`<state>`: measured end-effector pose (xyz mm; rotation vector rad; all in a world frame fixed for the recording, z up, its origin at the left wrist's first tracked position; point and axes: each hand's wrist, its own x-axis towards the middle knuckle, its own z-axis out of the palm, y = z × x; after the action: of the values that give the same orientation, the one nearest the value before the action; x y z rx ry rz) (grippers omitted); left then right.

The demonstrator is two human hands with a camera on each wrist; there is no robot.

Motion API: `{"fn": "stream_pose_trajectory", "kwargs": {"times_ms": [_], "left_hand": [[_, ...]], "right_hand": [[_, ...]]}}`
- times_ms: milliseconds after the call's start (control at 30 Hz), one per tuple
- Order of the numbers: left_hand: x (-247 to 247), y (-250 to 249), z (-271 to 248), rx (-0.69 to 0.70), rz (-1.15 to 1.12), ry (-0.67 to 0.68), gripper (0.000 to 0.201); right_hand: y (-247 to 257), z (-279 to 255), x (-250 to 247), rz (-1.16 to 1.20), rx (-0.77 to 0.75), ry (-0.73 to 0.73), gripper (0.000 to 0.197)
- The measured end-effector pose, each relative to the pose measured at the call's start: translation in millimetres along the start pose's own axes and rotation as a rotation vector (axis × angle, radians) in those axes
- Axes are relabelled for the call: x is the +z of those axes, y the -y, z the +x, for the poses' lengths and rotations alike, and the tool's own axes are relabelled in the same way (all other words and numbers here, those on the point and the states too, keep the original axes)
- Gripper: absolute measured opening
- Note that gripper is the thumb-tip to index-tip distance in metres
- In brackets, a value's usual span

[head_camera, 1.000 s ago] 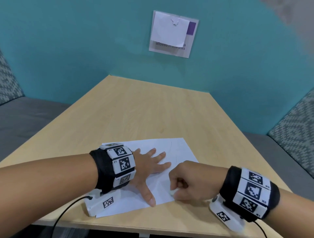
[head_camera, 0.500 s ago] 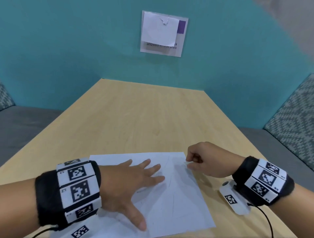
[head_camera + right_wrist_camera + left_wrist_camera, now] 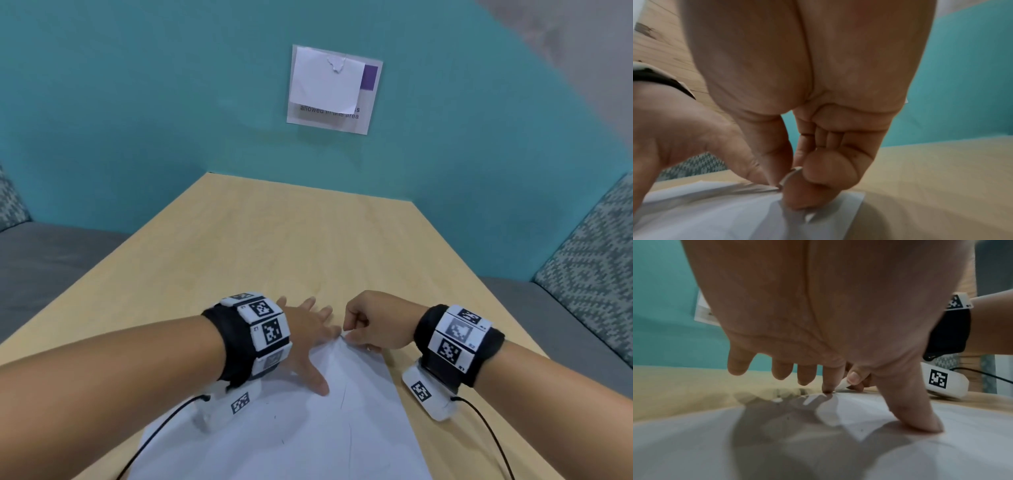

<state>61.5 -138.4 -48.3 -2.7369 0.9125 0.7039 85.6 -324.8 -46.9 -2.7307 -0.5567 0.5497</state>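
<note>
Change: A second ago the right hand [image 3: 373, 322] was at the near edge of the bench [image 3: 291, 240]. We now find it further out, and it has taken a corner [image 3: 342, 337] of the sheet of paper [image 3: 308, 428] with it. The sheet lay roughly square to the bench then. It now lies aslant, with that corner pointing away from us.
What that means: We judge that the sheet is being swung round under the left hand [image 3: 305, 339], which has stayed on it as a pivot. We cannot tell whether the turn is finished.
Right hand: The fingers are curled in, and thumb and forefinger are pinched together on the corner. The corner curls up a little off the bench, as the right wrist view shows. The hand holds nothing else.
Left hand: It is flat and spread, with straight fingers that grip nothing. The thumb presses on the sheet, and the forefinger tip touches it just beside the pinched corner. In the left wrist view the other three fingers hang clear above the bench.
Sheet: It lies on the near part of the bench, under and between both hands, and runs off the lower edge of the head view. We see a few faint pencil strokes on it.
Further out: The pale wood of the bench runs back to a teal wall [image 3: 137, 102] with a notice [image 3: 325, 85] on it. A patterned cushion [image 3: 589, 253] stands at the right.
</note>
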Motion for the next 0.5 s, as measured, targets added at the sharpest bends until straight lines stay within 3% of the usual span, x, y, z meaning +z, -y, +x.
{"fn": "stream_pose_trajectory", "kwargs": {"times_ms": [267,400,500], "left_hand": [[17.2,9.5,8.1,-0.002,-0.024,-0.018,0.103],[20.1,12.1,12.0,-0.015,-0.014,-0.013,0.109],[20.7,10.0,10.2,-0.017,-0.011,-0.024,0.102]], "right_hand": [[14.3,-6.0,10.7,-0.082,-0.092,0.096,0.008],[11.0,-0.2,-2.7,-0.17,-0.067,0.042,0.011],[18.9,-2.9,6.0,-0.161,-0.107,0.064,0.008]]}}
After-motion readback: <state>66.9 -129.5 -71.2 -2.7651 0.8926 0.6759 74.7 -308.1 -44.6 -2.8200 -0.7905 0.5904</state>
